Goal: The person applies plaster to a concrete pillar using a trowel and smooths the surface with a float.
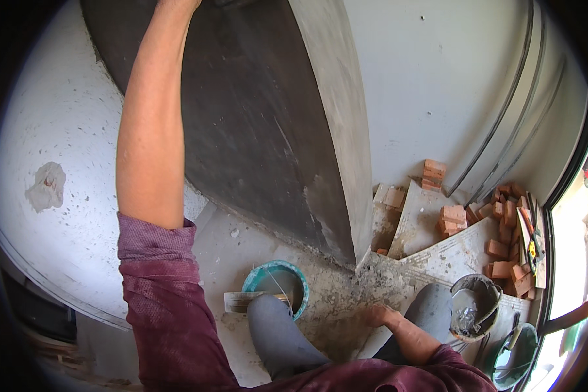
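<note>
- the left arm point(151, 144) stretches over the dark grey panel point(255, 117) ahead of the knees point(273, 323), presumably because that face runs so far; the top edge crops the left hand point(180, 2), so i cannot tell its grip.
- the right hand point(380, 317) hangs low between the knees, fingers indistinct; i cannot read that grip either.
- a teal bucket point(277, 265) stands close, likely for easy reach.
- spattered floor point(333, 294), piled bricks point(506, 215), pale wall point(431, 91) beyond.

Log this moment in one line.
left hand: raised before dark grey surface, mostly cut off by top edge | right hand: low beside right knee, grip unclear | nearby: teal bucket by left knee
</note>
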`<state>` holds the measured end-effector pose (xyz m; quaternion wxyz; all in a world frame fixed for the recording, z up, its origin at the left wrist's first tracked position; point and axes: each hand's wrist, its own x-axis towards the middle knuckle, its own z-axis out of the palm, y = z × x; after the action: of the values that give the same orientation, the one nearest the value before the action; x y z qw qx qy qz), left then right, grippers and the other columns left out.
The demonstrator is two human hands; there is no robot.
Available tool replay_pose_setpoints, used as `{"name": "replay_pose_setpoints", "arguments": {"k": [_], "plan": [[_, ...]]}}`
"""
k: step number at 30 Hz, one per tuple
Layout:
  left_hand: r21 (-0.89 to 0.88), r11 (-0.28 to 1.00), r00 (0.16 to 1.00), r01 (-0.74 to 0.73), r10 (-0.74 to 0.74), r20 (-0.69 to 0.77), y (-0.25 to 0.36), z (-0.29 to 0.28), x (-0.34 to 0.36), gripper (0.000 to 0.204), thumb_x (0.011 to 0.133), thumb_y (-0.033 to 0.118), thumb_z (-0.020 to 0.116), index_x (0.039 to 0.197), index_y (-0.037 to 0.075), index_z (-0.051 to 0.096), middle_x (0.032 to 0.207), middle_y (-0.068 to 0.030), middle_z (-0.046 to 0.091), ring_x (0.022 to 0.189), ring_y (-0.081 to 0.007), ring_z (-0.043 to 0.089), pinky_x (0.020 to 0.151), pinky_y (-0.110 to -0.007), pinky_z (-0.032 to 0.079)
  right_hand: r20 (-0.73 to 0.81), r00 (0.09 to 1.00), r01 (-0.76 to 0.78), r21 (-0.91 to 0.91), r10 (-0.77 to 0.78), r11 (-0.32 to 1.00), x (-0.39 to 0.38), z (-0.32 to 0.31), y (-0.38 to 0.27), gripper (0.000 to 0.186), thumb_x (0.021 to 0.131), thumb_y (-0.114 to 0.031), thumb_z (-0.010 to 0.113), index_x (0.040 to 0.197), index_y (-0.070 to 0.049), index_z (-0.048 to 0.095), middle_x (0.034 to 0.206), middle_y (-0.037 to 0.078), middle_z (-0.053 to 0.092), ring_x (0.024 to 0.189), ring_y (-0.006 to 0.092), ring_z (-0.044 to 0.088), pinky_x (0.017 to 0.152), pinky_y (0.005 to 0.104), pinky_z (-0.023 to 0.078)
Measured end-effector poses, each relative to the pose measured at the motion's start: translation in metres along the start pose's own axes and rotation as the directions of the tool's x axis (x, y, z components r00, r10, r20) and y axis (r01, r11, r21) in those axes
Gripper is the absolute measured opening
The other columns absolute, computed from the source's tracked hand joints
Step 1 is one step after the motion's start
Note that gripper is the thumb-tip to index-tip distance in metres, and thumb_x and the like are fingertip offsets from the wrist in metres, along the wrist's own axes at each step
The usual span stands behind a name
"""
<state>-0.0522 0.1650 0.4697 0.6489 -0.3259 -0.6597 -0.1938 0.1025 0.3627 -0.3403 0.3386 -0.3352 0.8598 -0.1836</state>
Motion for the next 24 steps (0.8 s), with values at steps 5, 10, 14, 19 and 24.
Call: {"name": "replay_pose_setpoints", "arguments": {"k": [5,10,14,19,24], "plan": [[0.032,0.989,0.982,0.144,-0.147,0.119,0.042,0.020,-0.121,0.040,0.095,0.023,0.057,0.128,0.001,0.058,0.127,-0.0152,0.062,0.118,-0.0280,0.058,0.101,-0.036,0.044,-0.028,0.997,-0.077,0.027,0.078,0.997,-0.043,-0.036,-0.014,0.036,0.085,-0.037,0.061,0.116,-0.020,0.068,0.117,0.010,0.068,0.113,0.0302,0.063,0.094,0.0449,0.050],[0.061,0.984,0.933,0.167,-0.178,0.313,0.074,0.020,-0.324,0.047,0.094,0.017,0.057,0.134,-0.006,0.048,0.125,-0.0248,0.060,0.111,-0.0368,0.063,0.093,-0.042,0.051,0.019,0.992,-0.123,-0.011,0.123,0.992,-0.030,-0.045,-0.016,0.037,0.088,-0.037,0.058,0.119,-0.020,0.067,0.121,0.009,0.066,0.118,0.0305,0.060,0.097,0.0485,0.047],[0.183,0.956,0.869,0.229,-0.285,0.405,0.089,-0.027,-0.454,0.042,0.093,0.022,0.059,0.132,0.007,0.053,0.092,-0.0155,0.063,0.074,-0.0336,0.064,0.063,-0.043,0.052,0.030,0.999,-0.019,-0.027,0.020,0.999,-0.006,-0.011,-0.023,0.036,0.091,-0.036,0.054,0.120,-0.019,0.066,0.123,0.010,0.065,0.120,0.0314,0.059,0.098,0.0505,0.046],[-0.098,0.972,0.977,0.212,-0.206,0.062,0.036,0.000,-0.217,0.048,0.098,0.016,0.049,0.139,-0.007,0.043,0.137,-0.0248,0.052,0.129,-0.0339,0.049,0.107,-0.040,0.040,-0.066,0.997,0.038,-0.054,-0.042,0.998,-0.015,-0.007,0.034,0.035,0.088,-0.037,0.055,0.114,-0.018,0.070,0.119,0.013,0.067,0.112,0.0311,0.063,0.092,0.0483,0.049],[0.128,0.991,0.993,-0.038,0.052,-0.105,-0.014,-0.016,0.049,0.043,0.089,0.024,0.057,0.127,0.003,0.060,0.126,-0.0196,0.063,0.119,-0.0305,0.059,0.099,-0.036,0.044,-0.068,0.989,0.124,-0.094,-0.131,0.988,-0.006,-0.008,0.026,0.037,0.087,-0.038,0.055,0.114,-0.017,0.069,0.117,0.013,0.067,0.108,0.0304,0.065,0.091,0.0451,0.051]]}}
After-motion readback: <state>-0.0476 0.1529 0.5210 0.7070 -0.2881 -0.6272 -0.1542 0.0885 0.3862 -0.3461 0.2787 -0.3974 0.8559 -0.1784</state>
